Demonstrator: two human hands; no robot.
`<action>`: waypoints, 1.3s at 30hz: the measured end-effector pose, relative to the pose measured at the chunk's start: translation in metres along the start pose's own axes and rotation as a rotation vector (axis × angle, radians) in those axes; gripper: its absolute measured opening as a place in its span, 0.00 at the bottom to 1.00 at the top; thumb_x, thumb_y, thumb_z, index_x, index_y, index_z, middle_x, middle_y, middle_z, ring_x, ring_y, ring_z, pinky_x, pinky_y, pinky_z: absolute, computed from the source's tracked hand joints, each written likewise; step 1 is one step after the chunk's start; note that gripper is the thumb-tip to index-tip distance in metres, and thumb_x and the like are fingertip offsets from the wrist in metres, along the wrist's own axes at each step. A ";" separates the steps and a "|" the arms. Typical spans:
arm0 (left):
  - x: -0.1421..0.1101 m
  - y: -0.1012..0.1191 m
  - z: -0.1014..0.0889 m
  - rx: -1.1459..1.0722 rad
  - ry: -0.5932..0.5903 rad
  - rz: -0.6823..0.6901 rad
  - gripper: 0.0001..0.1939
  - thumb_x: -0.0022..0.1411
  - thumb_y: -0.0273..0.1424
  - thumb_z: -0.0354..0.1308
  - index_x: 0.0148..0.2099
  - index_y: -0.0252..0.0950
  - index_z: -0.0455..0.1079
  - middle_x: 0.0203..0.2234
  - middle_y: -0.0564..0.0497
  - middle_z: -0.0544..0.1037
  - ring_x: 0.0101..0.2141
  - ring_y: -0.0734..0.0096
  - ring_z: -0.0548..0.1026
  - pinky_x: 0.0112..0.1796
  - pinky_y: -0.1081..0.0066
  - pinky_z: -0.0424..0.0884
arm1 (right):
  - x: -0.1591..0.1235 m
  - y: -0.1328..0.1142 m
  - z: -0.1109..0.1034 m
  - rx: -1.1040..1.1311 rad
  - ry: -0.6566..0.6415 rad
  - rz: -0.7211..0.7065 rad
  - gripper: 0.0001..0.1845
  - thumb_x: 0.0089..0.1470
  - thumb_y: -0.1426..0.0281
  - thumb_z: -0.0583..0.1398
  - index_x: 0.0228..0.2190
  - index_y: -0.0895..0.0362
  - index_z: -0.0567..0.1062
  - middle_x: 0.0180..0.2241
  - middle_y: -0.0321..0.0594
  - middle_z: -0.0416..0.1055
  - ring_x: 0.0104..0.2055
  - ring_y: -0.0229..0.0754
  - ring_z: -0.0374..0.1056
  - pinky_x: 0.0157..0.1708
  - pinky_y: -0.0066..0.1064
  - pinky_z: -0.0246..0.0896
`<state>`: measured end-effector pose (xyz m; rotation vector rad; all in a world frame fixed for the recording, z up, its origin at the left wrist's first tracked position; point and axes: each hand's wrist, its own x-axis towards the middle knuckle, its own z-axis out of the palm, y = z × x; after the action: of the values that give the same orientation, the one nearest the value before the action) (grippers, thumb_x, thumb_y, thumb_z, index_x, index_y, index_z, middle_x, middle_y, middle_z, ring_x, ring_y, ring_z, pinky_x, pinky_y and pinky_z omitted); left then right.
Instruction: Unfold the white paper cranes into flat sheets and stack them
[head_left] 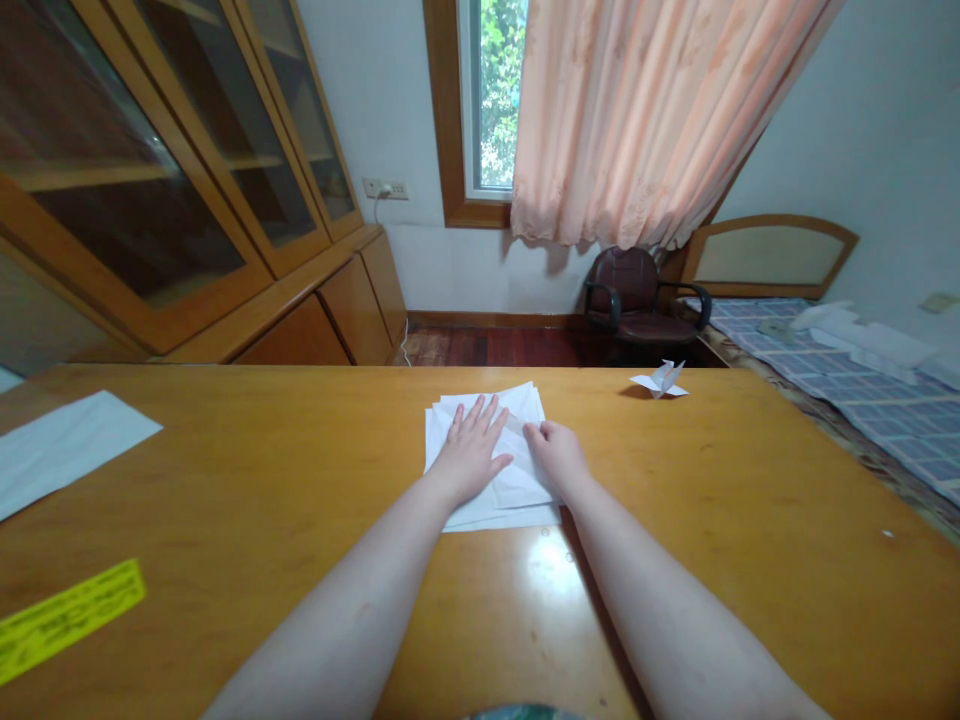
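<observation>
Several white paper sheets lie stacked at slightly different angles on the wooden table. On top of them is a folded white sheet. My left hand rests flat on the paper with its fingers spread. At the folded sheet's right side, my right hand is closed, thumb and curled fingers together at the paper. Part of the paper is hidden under both hands.
A folded paper crane stands near the table's far right edge. Another white sheet and a yellow printed strip lie at the left. Beyond the wooden table are a chair, a bed and a cabinet.
</observation>
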<state>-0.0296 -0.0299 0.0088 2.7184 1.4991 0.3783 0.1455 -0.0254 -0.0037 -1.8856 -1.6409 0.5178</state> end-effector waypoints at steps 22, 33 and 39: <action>0.004 -0.022 0.033 -0.055 -0.075 -0.368 0.37 0.59 0.52 0.38 0.65 0.36 0.46 0.63 0.38 0.45 0.62 0.51 0.42 0.57 0.49 0.41 | -0.020 -0.010 0.014 -0.378 -0.078 -0.071 0.34 0.56 0.54 0.48 0.60 0.56 0.53 0.63 0.49 0.44 0.65 0.55 0.34 0.58 0.56 0.20; 0.004 -0.023 0.034 -0.056 -0.077 -0.373 0.38 0.59 0.51 0.38 0.65 0.33 0.45 0.63 0.37 0.44 0.63 0.52 0.41 0.58 0.51 0.40 | 0.046 0.081 -0.044 -0.158 0.639 0.469 0.47 0.48 0.51 0.54 0.59 0.70 0.48 0.60 0.66 0.45 0.62 0.62 0.43 0.56 0.55 0.36; 0.004 -0.021 0.034 -0.007 -0.098 -0.391 0.38 0.59 0.51 0.38 0.65 0.35 0.45 0.63 0.38 0.43 0.63 0.54 0.41 0.58 0.52 0.39 | 0.086 0.151 -0.104 0.107 0.968 0.507 0.36 0.45 0.52 0.57 0.51 0.62 0.64 0.53 0.56 0.62 0.56 0.54 0.56 0.55 0.43 0.45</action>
<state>-0.0382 -0.0116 -0.0260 2.3189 1.9338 0.2315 0.3401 0.0303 -0.0162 -1.9804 -0.5062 -0.1401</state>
